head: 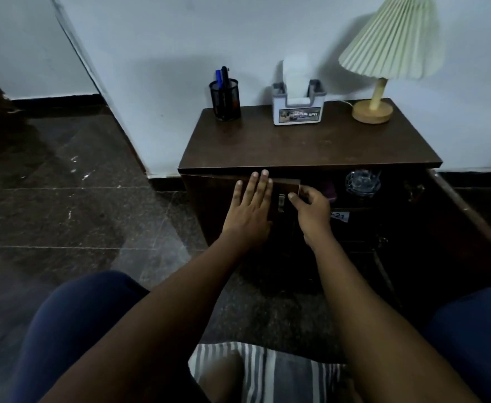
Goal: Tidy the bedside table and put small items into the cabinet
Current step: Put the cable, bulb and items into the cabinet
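Observation:
A dark wooden bedside cabinet [308, 146] stands against the wall. Its left door [206, 196] is nearly closed, and my left hand [250, 207] lies flat on it with straight fingers. My right hand [311, 210] pinches the door's right edge beside a small metal latch [281, 202]. The right door [471, 216] swings wide open. Inside, on the upper shelf, sit a clear glass dish [362, 181] and a purple item [330, 191], partly hidden. On top stand a black mesh pen holder [224, 100], a tissue holder [299, 107] and a pleated lamp [384, 62].
Dark stone floor [64, 199] stretches left of the cabinet. A striped cloth [267, 373] lies by my knees at the bottom. My legs in blue trousers [72, 330] flank the view. A white label [339, 216] marks the shelf edge inside.

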Motion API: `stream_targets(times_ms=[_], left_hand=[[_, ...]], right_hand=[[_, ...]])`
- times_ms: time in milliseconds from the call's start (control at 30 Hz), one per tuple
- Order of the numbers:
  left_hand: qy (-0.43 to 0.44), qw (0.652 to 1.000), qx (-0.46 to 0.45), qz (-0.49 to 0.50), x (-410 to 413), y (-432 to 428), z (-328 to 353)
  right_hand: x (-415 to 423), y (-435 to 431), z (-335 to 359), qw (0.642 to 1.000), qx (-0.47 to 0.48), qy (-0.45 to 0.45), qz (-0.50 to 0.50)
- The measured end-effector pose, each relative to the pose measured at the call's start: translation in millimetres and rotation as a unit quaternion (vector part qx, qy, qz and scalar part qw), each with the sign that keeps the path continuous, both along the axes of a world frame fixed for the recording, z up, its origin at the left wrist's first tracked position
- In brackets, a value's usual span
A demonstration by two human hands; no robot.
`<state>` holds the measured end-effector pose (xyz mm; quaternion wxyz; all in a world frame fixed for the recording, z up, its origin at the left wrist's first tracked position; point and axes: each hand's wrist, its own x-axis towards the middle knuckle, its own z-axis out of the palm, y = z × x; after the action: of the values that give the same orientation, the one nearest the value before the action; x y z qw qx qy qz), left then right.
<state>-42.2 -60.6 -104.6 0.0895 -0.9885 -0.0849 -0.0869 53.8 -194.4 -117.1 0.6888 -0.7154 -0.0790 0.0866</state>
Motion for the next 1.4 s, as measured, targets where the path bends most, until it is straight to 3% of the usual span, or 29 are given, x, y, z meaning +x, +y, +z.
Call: stream_targets(times_ms=[267, 567, 700, 767, 867, 933, 1000, 1033, 1100, 1167, 1400], left_hand=[[-0.007, 0.998, 0.017, 0.054, 30.3, -3.6, -16.4], [-0.026, 0.996, -0.041, 0.077, 46.3, -15.5, -31.8], [-0.063, 0.998, -0.025, 0.015, 38.7, -19.6, -36.7], [-0.054, 0.997, 0.014, -0.056, 40.6, -24.4, -38.8], [-0.055, 0.994, -0.003, -0.095, 52.0, -54.7, -30.0], [-0.056, 0.990, -0.010, -0.127, 60.4, -85.2, -20.1], [-0.056, 0.985, -0.016, -0.163, 67.3, -112.1, -10.2], [-0.057, 0.982, -0.024, -0.177, 70.0, -123.1, -5.8], [-0.058, 0.977, -0.040, -0.199, 74.0, -143.0, 3.6], [-0.059, 0.974, -0.051, -0.211, 76.1, -154.0, 8.1], [-0.046, 0.972, -0.093, -0.211, 74.5, -152.0, 12.0]], right_hand=[[31.7, 28.7, -9.7, 0.999, 0.016, 0.018, -0.048], [28.9, 30.2, -14.6, 0.994, -0.066, -0.033, -0.077], [29.3, -0.2, 6.7, 0.988, -0.113, -0.059, -0.086], [27.1, -27.8, 19.2, 0.975, -0.156, -0.106, -0.116], [24.9, -79.7, 38.0, 0.935, -0.246, -0.214, -0.143], [26.1, -118.6, 50.9, 0.858, -0.390, -0.279, -0.183], [24.9, -153.4, 62.7, 0.786, -0.522, -0.239, -0.229], [23.5, -169.4, 67.9, 0.772, -0.559, -0.185, -0.237], [20.6, -201.2, 76.9, 0.765, -0.601, -0.065, -0.219], [17.7, -224.0, 81.9, 0.769, -0.615, -0.006, -0.172], [5.8, -216.1, 95.5, 0.790, -0.600, -0.069, -0.105]])
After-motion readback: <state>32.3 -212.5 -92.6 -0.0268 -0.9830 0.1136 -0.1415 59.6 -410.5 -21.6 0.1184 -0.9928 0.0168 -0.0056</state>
